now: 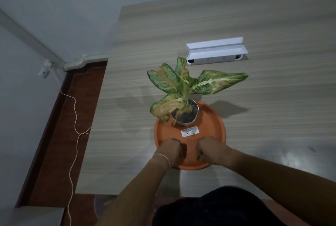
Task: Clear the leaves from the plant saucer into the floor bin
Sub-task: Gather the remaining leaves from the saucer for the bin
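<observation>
Over on the far left a white cord (73,135) is trailing down from a little wall socket (44,71) and running along the reddish-brown floor (54,153) beside the table. Down at the near edge, just left of the left forearm, something that looks like a pale floor bin (101,205) with a bit of green in it is peeking out, but it's dim there so I can't say much more.

Moving onto the wood-grain table (254,17), the left hand (171,150) is sitting curled up over the near left part of the orange saucer (214,126), fingers closed together, with a sliver of green showing at the fingertips, so it looks clamped on a leaf (181,154). A thin white string is looped round that wrist.

Right next to it the right hand (211,150) is doing the same thing on the near right part of the saucer, fist closed on another small green leaf bit (197,157).

Further back in the saucer there's a white sticker (190,131), then a white pot (187,115) holding a spotted plant (183,86) with browning leaves.

Far right of that a white folded box thing (216,51) is lying on the table.
</observation>
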### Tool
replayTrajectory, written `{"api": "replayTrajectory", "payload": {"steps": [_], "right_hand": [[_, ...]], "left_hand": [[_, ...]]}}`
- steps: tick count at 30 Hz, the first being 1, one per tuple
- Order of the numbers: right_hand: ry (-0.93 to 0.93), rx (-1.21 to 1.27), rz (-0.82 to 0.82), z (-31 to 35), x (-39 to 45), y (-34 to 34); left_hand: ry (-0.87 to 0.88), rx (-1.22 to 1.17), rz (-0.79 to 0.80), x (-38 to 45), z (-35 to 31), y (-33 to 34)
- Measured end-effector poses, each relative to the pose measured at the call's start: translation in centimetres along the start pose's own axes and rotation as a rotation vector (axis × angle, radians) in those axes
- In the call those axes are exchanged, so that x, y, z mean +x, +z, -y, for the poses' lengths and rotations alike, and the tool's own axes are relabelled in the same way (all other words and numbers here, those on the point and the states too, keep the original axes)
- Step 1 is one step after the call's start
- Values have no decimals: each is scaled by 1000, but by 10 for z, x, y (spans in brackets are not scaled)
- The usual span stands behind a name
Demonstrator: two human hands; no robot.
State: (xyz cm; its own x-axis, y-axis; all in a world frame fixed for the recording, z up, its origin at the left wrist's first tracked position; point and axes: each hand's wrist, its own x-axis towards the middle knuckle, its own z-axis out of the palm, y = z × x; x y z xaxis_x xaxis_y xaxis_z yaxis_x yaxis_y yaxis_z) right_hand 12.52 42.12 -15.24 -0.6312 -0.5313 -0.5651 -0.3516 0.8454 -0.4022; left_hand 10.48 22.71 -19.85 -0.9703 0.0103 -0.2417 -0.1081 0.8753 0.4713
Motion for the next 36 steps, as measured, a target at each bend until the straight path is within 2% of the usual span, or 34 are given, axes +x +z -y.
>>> {"api": "replayTrajectory", "payload": {"steps": [1, 4, 5, 7, 9, 12, 14, 17, 21, 24, 28, 36], "right_hand": [[15, 22, -3, 0, 1, -1], [44, 56, -36, 3, 3, -5], [65, 62, -47, 3, 4, -8], [158, 106, -49, 1, 8, -14], [267, 276, -82, -6, 12, -18], [397, 808, -128, -14, 13, -32], [470, 1112, -161, -17, 8, -42], [493, 1332, -147, -18, 2, -53], [546, 1547, -75, -4, 4, -49], [523, 1620, -3, 28, 13, -40], [452, 1575, 118, 92, 34, -24], [282, 1366, 280, 288, 72, 13]], "left_hand": [[83, 120, 10, 3, 3, -7], [111, 342, 425, -38, -31, -41], [130, 343, 448, -45, -38, -44], [89, 264, 397, -49, -39, -48], [-50, 115, 326, -46, -35, -48], [-352, -326, 295, -46, -29, -53], [-483, -561, 265, -48, -25, -60], [-577, -759, 231, -51, -13, -74], [-728, -1112, 90, -76, 9, -91], [-754, -1230, -22, -105, 40, -102], [-836, -1323, -173, -154, 91, -118], [-943, -1443, -456, -283, 215, -155]]}}
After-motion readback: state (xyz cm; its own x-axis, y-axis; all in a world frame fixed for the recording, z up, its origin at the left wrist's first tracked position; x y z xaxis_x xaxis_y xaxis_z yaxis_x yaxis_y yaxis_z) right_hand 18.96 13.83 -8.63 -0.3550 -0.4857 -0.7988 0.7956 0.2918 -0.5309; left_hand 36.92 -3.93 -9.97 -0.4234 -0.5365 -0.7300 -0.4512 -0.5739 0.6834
